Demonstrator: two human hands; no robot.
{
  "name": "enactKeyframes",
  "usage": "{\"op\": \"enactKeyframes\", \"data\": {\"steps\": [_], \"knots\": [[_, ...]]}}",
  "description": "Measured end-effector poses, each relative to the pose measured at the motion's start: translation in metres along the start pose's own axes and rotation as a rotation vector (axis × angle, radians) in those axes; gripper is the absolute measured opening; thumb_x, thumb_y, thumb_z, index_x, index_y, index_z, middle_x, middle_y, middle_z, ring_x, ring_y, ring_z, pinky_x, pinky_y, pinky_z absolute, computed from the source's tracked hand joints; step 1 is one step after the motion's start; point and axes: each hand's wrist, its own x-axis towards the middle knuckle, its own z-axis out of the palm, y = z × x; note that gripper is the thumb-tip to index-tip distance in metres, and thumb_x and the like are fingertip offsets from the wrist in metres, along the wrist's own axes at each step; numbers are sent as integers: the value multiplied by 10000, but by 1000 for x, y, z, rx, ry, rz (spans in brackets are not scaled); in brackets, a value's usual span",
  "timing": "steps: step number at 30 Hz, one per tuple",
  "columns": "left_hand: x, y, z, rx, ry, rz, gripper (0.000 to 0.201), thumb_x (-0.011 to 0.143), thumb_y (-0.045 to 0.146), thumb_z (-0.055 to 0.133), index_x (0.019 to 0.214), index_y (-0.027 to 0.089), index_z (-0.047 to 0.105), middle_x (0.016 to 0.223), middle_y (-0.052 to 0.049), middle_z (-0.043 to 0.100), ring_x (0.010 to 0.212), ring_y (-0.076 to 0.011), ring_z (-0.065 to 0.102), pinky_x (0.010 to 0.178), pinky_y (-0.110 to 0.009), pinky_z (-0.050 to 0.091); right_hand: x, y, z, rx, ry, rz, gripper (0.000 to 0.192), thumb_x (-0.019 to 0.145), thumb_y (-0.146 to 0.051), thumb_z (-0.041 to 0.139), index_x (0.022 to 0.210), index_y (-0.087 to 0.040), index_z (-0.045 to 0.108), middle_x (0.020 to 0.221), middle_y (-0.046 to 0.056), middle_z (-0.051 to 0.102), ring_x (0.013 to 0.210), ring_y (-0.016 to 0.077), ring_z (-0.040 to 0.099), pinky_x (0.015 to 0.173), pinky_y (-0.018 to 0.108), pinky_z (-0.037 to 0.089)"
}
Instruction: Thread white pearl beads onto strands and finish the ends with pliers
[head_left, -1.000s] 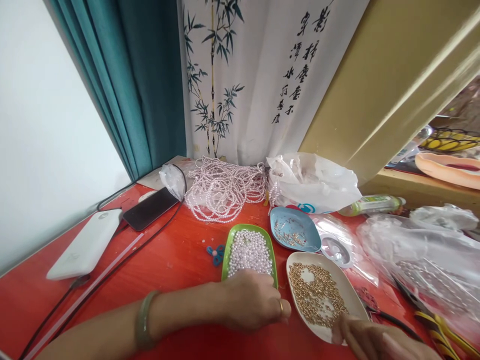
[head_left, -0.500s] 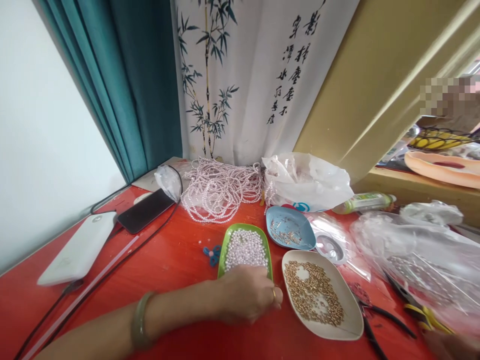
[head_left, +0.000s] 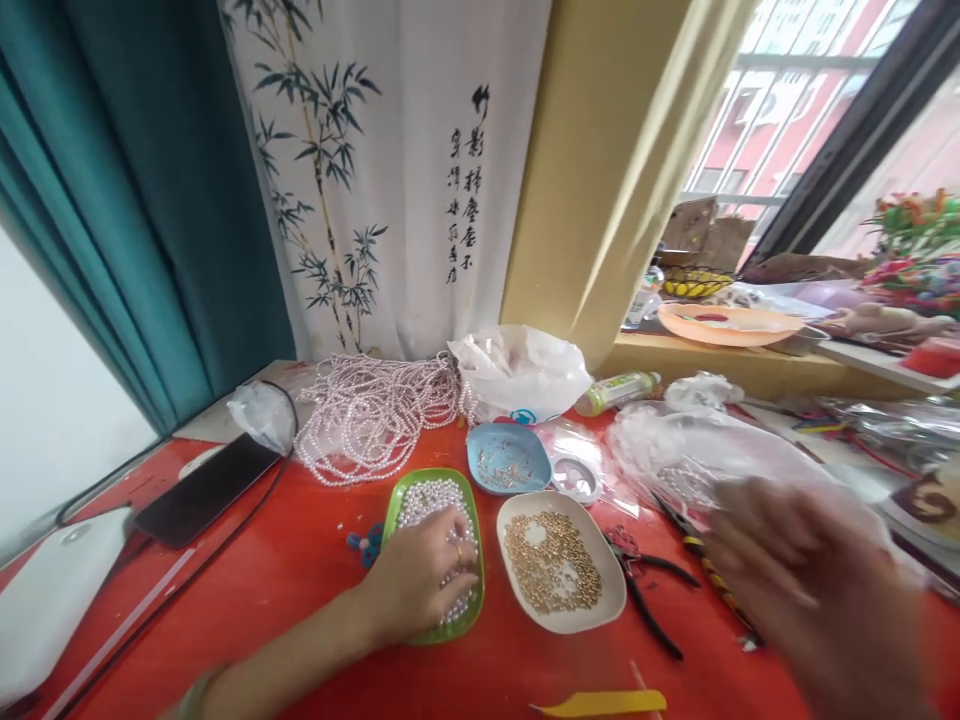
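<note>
On the red surface point(head_left: 315, 560), the green tray point(head_left: 472, 600) of white pearls point(head_left: 424, 497) lies just left of the white dish point(head_left: 613, 600) of gold beads point(head_left: 551, 575). Left hand point(head_left: 420, 585) rests in the tray, fingers curled over the pearls; whether its grip pinches one I cannot tell. Right hand point(head_left: 817, 590) hovers blurred, fingers apparently spread, above black pliers point(head_left: 649, 600). Behind sit the blue dish point(head_left: 508, 460) and the pearl strands point(head_left: 375, 415).

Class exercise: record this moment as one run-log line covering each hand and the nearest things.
left hand: fingers in green tray of pearl beads | right hand: blurred, raised, empty | beside: white tray of gold beads, pliers
</note>
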Motion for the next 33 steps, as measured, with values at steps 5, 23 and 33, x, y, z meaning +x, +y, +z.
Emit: {"op": "enactKeyframes", "data": {"steps": [5,23,33], "knots": [[1,-3,-7,73,173,121,204,851,210,413,779,183,602,736,-25,591,725,-150,518,664,-270,422,16,4,39,531,-305,519,196,748,-343,570,805,-174,487,593,-53,405,392,20,296,374,181,183],[74,75,-31,-1263,5,91,631,595,601,611,974,119,463,828,-74,580,740,-166,577,658,-285,463,28,-46,84,443,-408,172,275,834,-391,446,686,-161,466,532,-51,406,404,31,316,384,165,226],[77,34,-34,-1251,-160,-187,356,803,416,486,740,81,589,496,13,515,419,-35,381,423,-156,261,68,-12,43,718,-332,163,190,788,-322,551,700,-157,517,672,-19,477,657,76,505,693,227,416]]}}
